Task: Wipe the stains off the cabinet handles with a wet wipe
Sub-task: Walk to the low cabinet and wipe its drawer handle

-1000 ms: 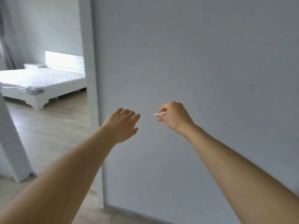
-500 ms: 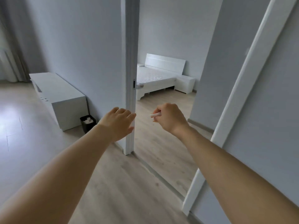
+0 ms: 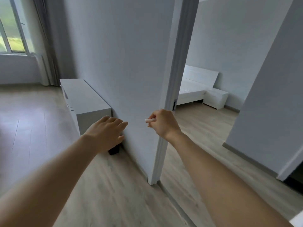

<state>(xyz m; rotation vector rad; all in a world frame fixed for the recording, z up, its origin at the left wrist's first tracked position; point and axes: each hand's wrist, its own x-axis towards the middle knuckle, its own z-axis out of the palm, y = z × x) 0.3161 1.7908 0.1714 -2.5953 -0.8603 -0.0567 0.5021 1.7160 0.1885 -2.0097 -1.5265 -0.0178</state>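
My right hand [image 3: 164, 124] is held out in front of me, fingers curled round a small white folded wet wipe [image 3: 149, 120] whose end sticks out to the left. Beside it, my left hand [image 3: 108, 133] is stretched forward, palm down, fingers relaxed and holding nothing. A long low white cabinet [image 3: 85, 102] stands against the wall beyond my left hand, with small handles [image 3: 69, 106] showing on its left face. Both hands are well short of the cabinet.
A grey wall [image 3: 124, 66] ends in a white door frame [image 3: 170, 95] straight ahead. A dark small bin [image 3: 114, 149] sits at the cabinet's near end, partly behind my left hand. Through the doorway are a white bed [image 3: 193, 90] and nightstand [image 3: 215, 98]. A window [image 3: 11, 30] and curtain are far left.
The view has swung left: the doorway moved to the right and the cabinet, window and curtain came further into view. Both hands keep the same pose, the right still holding the wipe.
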